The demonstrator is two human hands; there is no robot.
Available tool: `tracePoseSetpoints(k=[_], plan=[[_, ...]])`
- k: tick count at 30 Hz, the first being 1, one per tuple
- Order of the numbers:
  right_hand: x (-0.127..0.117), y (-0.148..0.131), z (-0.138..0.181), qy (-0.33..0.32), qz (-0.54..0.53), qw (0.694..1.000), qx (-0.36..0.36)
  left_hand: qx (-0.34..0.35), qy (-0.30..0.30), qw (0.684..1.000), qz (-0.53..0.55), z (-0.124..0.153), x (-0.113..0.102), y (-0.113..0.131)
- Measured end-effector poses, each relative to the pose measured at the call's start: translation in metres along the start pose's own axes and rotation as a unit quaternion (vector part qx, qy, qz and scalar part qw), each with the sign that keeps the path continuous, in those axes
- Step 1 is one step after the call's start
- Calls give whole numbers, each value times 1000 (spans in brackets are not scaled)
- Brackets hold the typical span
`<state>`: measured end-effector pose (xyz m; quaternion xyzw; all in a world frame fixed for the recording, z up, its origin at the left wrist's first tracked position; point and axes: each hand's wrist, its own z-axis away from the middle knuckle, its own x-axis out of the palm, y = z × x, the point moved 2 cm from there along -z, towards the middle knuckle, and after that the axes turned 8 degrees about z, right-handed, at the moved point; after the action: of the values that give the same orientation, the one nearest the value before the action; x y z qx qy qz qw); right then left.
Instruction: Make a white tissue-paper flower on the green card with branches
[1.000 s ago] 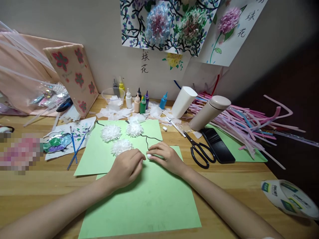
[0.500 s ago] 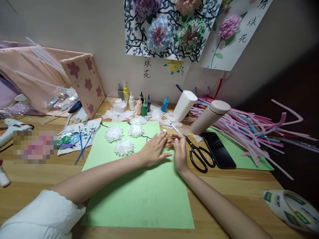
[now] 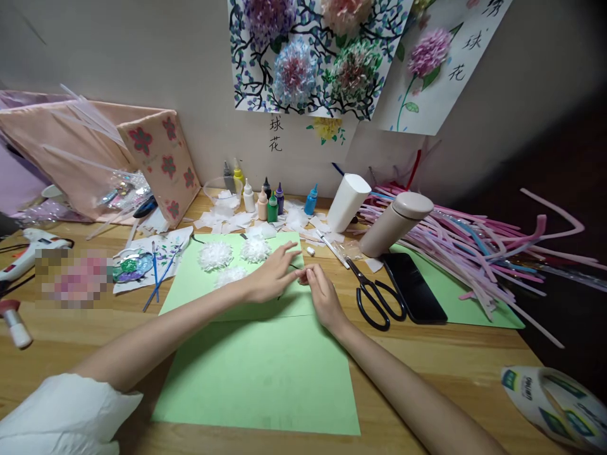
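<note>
My left hand [image 3: 274, 275] hovers palm down over the upper green paper [image 3: 190, 287], its fingers spread and holding nothing. Beside it, my right hand [image 3: 324, 296] has thumb and fingers pinched together at the paper's right edge. A short, thin dark strand shows by those fingertips; whether they grip it I cannot tell. Three fluffy white paper flowers lie on the paper: one at left [image 3: 215, 255], one at the top [image 3: 255, 249], and one [image 3: 231, 277] partly covered by my left hand. A small white piece [image 3: 310, 251] rests on the table just beyond my fingers.
Black-handled scissors [image 3: 378, 297] and a phone [image 3: 414, 287] lie to the right, below a tumbler [image 3: 397, 222]. Paint bottles [image 3: 272, 207] stand among paper scraps. Pipe cleaners [image 3: 478, 253] spread at right; a tape roll [image 3: 554, 401], glue gun [image 3: 35, 249] and brushes [image 3: 164, 278] lie around.
My left hand has moved left and its fingers have spread and lifted, uncovering the small white piece. My right hand has shifted left and its fingers have closed into a pinch.
</note>
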<state>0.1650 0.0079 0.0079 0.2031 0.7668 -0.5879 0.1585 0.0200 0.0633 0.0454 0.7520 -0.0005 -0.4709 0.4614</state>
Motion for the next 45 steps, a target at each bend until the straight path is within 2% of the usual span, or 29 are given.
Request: tracePoseSetpoints(k=[3, 5, 7, 10, 13, 17, 22, 26, 33, 41, 45], plan=[[-2, -8, 1, -38, 60, 994, -81, -12, 162, 986, 39, 22, -18, 3], [0, -13, 3, -69, 126, 977, -155, -8, 201, 979, 33, 40, -19, 4], [2, -15, 6, -93, 183, 956, -209, 9, 172, 985, 11, 55, -11, 3], [6, -15, 7, -109, 225, 941, -229, 9, 115, 993, -16, 68, 5, -1], [7, -14, 6, -98, 222, 946, -213, -19, 68, 997, -35, 70, 16, -6], [7, -13, 4, -78, 210, 956, -188, -43, 22, 997, -52, 67, 18, -9], [7, -14, 4, -100, 195, 953, -208, -23, 14, 998, -64, 68, 17, -8], [6, -14, 5, -96, 195, 953, -212, 14, 8, 995, -96, 70, 19, -6], [1, -18, 5, -74, 194, 952, -225, 29, 12, 993, -110, 70, 18, -5], [5, -21, 14, -116, 304, 893, -311, 37, 32, 994, -95, 72, 18, -7], [6, -21, 17, -135, 314, 887, -309, 34, 29, 995, -94, 72, 18, -8]])
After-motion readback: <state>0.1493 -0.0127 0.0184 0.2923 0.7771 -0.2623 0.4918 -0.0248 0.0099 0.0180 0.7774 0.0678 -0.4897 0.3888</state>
